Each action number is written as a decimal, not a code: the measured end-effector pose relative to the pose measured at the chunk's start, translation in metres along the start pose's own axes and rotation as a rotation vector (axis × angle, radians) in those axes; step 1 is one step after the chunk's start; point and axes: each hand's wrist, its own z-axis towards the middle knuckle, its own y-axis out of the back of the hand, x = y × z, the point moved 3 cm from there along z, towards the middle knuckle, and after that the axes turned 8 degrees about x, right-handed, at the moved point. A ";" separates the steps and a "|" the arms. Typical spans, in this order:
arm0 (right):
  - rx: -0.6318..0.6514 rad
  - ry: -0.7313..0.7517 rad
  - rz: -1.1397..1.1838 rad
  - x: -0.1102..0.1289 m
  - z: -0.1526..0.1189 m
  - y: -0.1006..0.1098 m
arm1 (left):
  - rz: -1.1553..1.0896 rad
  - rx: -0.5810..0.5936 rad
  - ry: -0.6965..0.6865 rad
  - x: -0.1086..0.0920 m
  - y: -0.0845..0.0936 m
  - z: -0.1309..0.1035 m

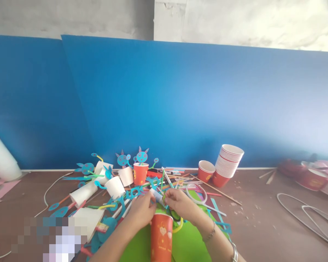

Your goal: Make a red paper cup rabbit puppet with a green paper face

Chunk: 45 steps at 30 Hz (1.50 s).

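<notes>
A tall red paper cup [161, 236] with printed figures stands in front of me on green paper [192, 242]. Just above its rim, my left hand [144, 209] has its fingers pressed together at a pale, whitish rolled piece [156, 195]. My right hand [177, 202] is pinched at the other side of that piece, by a small green bit. What exactly its fingertips hold is too small to tell. Behind the hands lie blue paper cutouts and coloured sticks [180, 178].
Cups with blue animal faces, one a red cup [140, 174], crowd the left and centre back. At right back a tilted cup stack [229, 163] rises beside a short red cup [206, 171]. A white cable [303, 206] loops at far right. A blue panel [164, 105] stands behind.
</notes>
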 end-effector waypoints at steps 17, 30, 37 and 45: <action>-0.150 0.100 0.197 0.015 -0.001 0.009 | -0.643 0.183 0.019 -0.016 0.015 -0.006; -0.110 0.092 0.198 0.012 0.000 0.005 | -0.689 0.165 0.039 -0.017 0.016 -0.006; -0.044 0.110 0.164 0.016 -0.001 0.003 | -0.689 0.169 0.038 -0.018 0.017 -0.006; -0.086 0.218 -0.010 0.025 -0.011 0.002 | -0.648 0.206 0.018 -0.020 0.017 -0.008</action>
